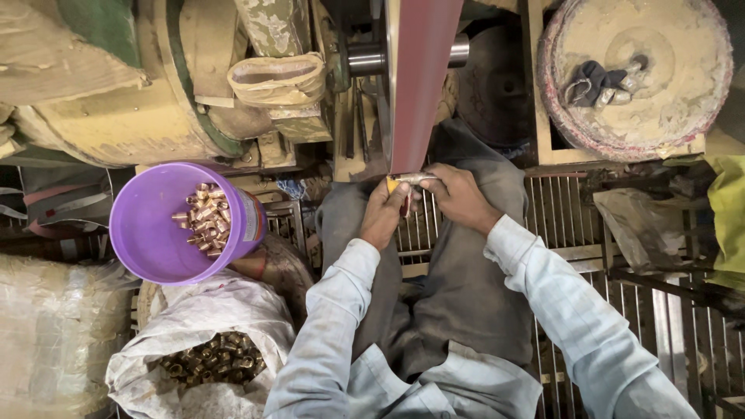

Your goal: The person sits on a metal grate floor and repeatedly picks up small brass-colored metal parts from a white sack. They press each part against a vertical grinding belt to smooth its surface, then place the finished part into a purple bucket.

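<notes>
At centre frame, the left hand (382, 216) and right hand (458, 198) clamp together on a small metal piece (414, 179), steadying it against the red sanding belt (417, 77).

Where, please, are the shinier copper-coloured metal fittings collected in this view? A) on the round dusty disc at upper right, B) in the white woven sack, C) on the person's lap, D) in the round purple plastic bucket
D: the round purple plastic bucket holds a small heap of shiny copper-coloured metal fittings, whereas the white woven sack below it holds darker, duller brass-coloured pieces.
</notes>
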